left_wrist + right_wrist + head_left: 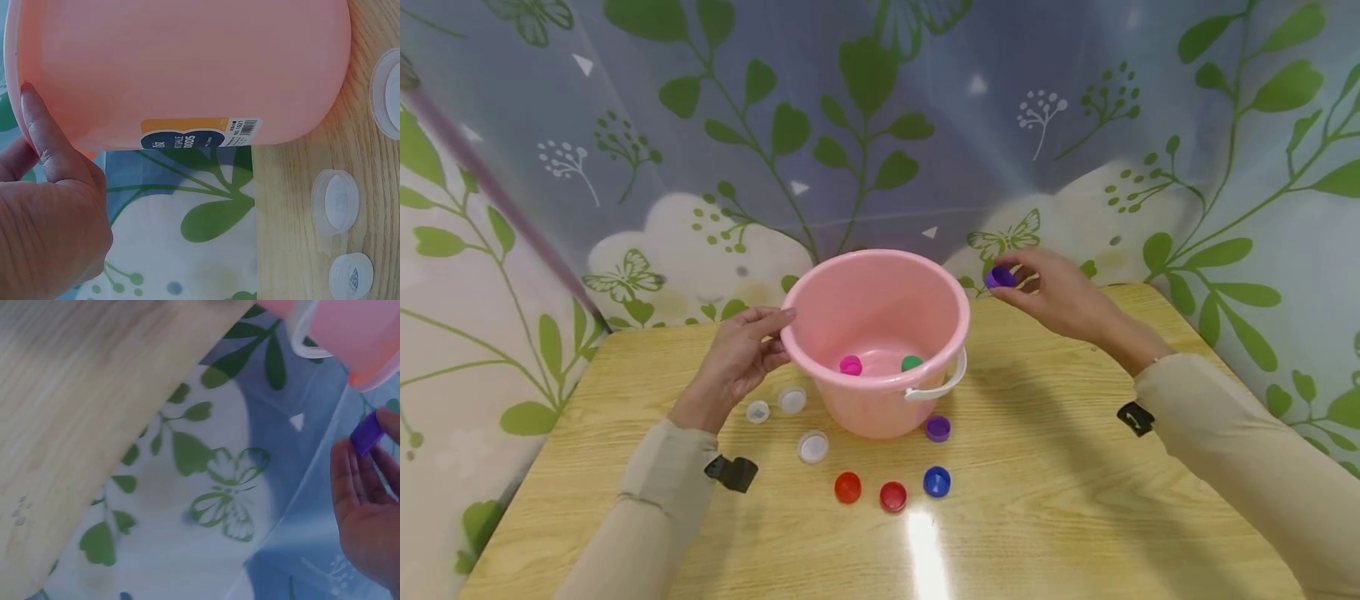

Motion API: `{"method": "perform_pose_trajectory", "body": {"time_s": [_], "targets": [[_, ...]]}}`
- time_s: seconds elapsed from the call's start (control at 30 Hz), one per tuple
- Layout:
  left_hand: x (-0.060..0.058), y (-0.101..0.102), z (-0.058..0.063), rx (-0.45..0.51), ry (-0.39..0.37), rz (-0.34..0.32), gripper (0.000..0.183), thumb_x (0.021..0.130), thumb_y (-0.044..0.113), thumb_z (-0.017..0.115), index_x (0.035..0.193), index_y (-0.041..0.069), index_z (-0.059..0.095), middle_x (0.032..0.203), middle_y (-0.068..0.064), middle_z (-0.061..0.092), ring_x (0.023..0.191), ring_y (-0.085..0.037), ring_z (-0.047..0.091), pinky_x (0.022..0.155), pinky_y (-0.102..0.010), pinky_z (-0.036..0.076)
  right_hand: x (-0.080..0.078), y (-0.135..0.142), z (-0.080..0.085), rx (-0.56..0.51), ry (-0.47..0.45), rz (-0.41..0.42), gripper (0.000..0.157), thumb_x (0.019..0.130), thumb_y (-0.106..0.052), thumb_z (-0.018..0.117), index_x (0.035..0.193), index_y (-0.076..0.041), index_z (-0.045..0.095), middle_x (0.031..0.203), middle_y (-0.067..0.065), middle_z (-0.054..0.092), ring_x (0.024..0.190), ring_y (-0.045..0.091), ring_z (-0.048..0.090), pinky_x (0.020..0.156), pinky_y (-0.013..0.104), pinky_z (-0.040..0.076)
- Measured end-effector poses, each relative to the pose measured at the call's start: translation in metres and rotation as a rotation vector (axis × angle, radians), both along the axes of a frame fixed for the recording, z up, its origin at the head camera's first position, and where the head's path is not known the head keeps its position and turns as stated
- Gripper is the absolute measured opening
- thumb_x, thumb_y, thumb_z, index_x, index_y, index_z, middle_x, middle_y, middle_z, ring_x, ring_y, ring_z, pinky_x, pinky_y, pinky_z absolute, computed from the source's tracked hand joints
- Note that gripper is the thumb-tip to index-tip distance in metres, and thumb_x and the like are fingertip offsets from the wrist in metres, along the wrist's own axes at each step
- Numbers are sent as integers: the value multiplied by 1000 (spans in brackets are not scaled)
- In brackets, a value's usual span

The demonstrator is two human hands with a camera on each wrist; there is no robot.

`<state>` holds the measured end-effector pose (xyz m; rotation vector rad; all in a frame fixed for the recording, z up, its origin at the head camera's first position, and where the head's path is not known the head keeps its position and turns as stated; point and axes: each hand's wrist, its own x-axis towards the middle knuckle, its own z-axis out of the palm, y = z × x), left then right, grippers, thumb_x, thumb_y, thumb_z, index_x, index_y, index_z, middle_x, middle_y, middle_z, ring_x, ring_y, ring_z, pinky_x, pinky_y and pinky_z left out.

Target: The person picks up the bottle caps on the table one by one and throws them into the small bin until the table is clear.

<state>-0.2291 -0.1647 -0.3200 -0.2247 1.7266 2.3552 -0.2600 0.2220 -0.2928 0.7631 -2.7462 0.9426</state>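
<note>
L hand point(736, 354) grips glossy plstc bucket rim point(874, 382), R hand point(1063, 298) pinches rnd purple cap point(1000, 277).

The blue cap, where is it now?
In the head view, the blue cap lies on the table in front of the pink bucket, just right of the dark red cap.

The left hand point(735, 360) grips while the right hand point(1058, 298), raised in mid-air, pinches.
</note>
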Motion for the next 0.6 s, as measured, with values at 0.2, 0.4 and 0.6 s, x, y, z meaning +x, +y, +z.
{"method": "perform_pose_trajectory", "body": {"time_s": [0.2,0.4,0.6], "targets": [[0,-1,1,4,-9,1,27,92,16,67,109,0,53,73,-7,59,54,-11,59,55,-20,57,-1,-22,15,-39,17,-31,43,93,-18,66,128,2,54,114,12,57,98,25,58,87,39,54],[0,0,0,2,-7,6,26,92,16,66,108,0,53,72,-7,59,54,-11,59,54,-20,57,-3,-43,23,-63,10,10,41,91,-16,68,126,2,56,113,12,57,98,24,58,87,37,53],[0,-1,-1,16,-4,12,26,92,16,67,107,0,54,73,-7,59,53,-11,59,54,-20,57,-5,-60,24,-70,23,94,39,89,-15,70,123,0,58,113,11,58,97,23,60,86,34,54]]}}
